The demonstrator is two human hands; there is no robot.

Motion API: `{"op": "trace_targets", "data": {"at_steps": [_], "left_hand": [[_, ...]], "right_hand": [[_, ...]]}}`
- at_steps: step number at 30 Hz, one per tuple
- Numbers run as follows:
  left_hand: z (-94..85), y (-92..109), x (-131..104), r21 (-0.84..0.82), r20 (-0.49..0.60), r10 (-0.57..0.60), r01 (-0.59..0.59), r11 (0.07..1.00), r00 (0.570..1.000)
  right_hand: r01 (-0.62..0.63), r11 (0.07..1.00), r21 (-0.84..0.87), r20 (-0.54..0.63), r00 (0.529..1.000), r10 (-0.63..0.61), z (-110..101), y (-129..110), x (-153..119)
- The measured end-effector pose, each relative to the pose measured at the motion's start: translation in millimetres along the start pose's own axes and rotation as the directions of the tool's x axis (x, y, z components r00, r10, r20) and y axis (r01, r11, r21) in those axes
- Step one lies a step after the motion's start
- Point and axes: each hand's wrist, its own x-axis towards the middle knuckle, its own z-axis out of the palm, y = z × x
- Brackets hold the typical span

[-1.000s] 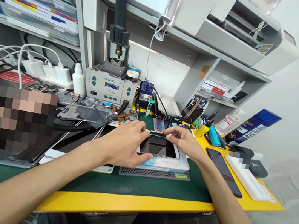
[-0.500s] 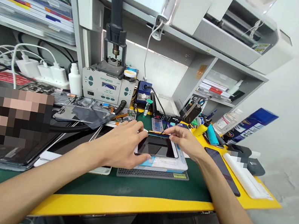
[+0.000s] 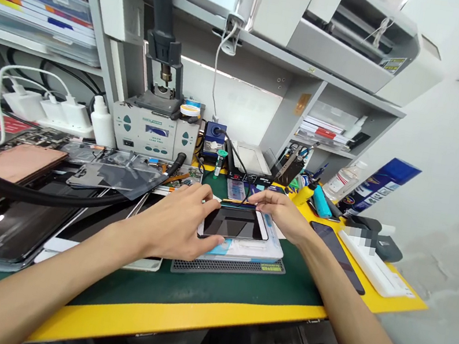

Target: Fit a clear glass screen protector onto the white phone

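A white-framed smartphone (image 3: 236, 223) with a dark, glossy screen lies face up on a light box (image 3: 249, 251). My left hand (image 3: 186, 220) grips its left end, thumb along the near edge and fingers over the far edge. At the phone's far right corner, my right hand (image 3: 273, 210) has its thumb and fingertips pinched together beside a thin dark strip (image 3: 238, 203) along the far edge. What those fingertips hold is too small to make out. Beneath the box is a grey perforated mat (image 3: 229, 267).
A rework station (image 3: 154, 131) stands behind, its black hose (image 3: 75, 199) sagging across several phones at left. To the right lie a dark phone (image 3: 337, 256) and a long white box (image 3: 372, 263). Bottles and a tool holder (image 3: 294, 168) crowd the back right.
The view has swung slightly right, so the scene sits further left. A blurred patch at the left edge is gone, and a copper-coloured panel shows there. Both hands keep nearly the same pose.
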Motion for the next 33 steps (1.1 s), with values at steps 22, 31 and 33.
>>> {"op": "trace_targets", "data": {"at_steps": [22,31,33], "left_hand": [[2.3,-0.4,2.6,-0.035,0.013,-0.011,0.011,0.999,1.000],[1.3,-1.2,4.6,-0.015,0.059,-0.063,0.064,0.998,0.996],[1.2,0.1,6.3,-0.028,0.073,-0.079,0.081,0.996,0.994]], "right_hand": [[-0.007,0.993,0.121,-0.010,1.000,0.009,5.5,4.2,-0.9],[-0.015,0.994,0.112,0.026,1.000,0.012,5.2,4.7,-0.1],[-0.009,0.995,0.103,0.028,1.000,0.006,4.2,3.4,-1.7]]}}
